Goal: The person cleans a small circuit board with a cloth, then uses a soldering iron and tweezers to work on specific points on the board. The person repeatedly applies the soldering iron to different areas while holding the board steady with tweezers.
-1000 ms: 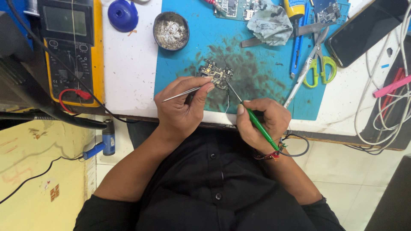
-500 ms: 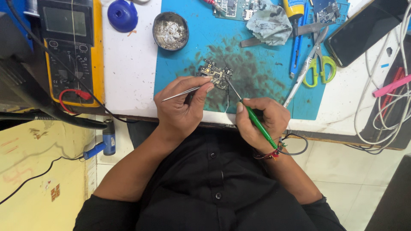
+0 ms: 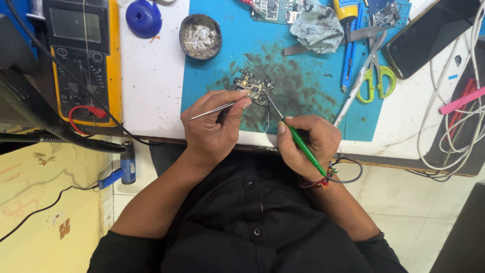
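The white surface point(image 3: 151, 91) carries a blue work mat point(image 3: 303, 106), stained dark toward its middle. At the far left lies a yellow multimeter point(image 3: 83, 60) with red and black leads. On the mat's far edge sit a round metal dish point(image 3: 200, 36) of grey scraps and a crumpled grey cloth point(image 3: 317, 28); to the right lie green-handled scissors point(image 3: 373, 76) and a dark phone point(image 3: 429, 33).

The left hand point(image 3: 214, 129) is clenched on thin metal tweezers point(image 3: 217, 107), pinched between thumb and fingers, their tips resting at the left edge of the small circuit board point(image 3: 254, 87). The right hand point(image 3: 308, 139) is wrapped around a green-handled probe point(image 3: 303, 146), held like a pen, its fine metal tip touching the board's right side.

The circuit board lies flat on the mat's stained middle, just beyond both hands. It looks light and stiff but fragile, crowded with tiny parts, so it would slide under a careless push. It is best held by its bare edges or pinned lightly with the tweezers, never pressed on the components.

Against the 2 earlier frames, little differs: the board, tweezers and left hand lie as they did, while the right hand has drawn slightly nearer the board, the probe tip staying on it.
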